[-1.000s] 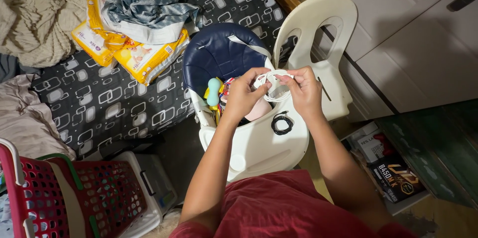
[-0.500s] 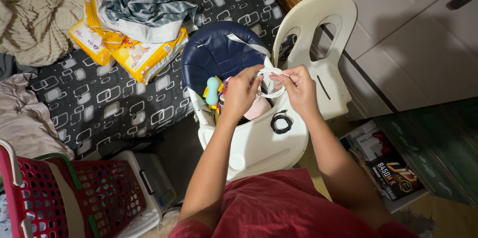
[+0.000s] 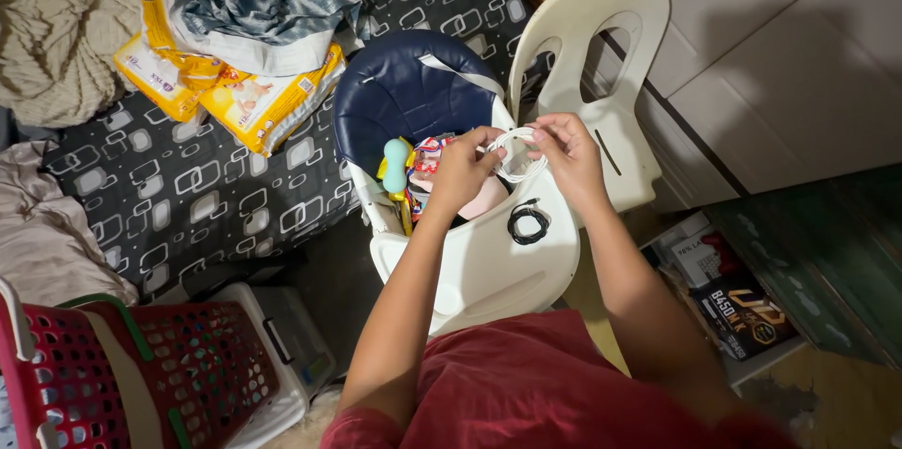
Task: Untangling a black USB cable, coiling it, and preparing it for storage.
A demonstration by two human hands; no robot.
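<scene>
White coiled cable (image 3: 515, 154) pinched between left hand (image 3: 462, 170) and right hand (image 3: 569, 154), both gripping, above white plastic high-chair tray (image 3: 479, 266). Black coiled cord (image 3: 528, 222) lying on tray just below. Beyond: navy padded seat (image 3: 404, 92), white plastic chair (image 3: 592, 54).
</scene>
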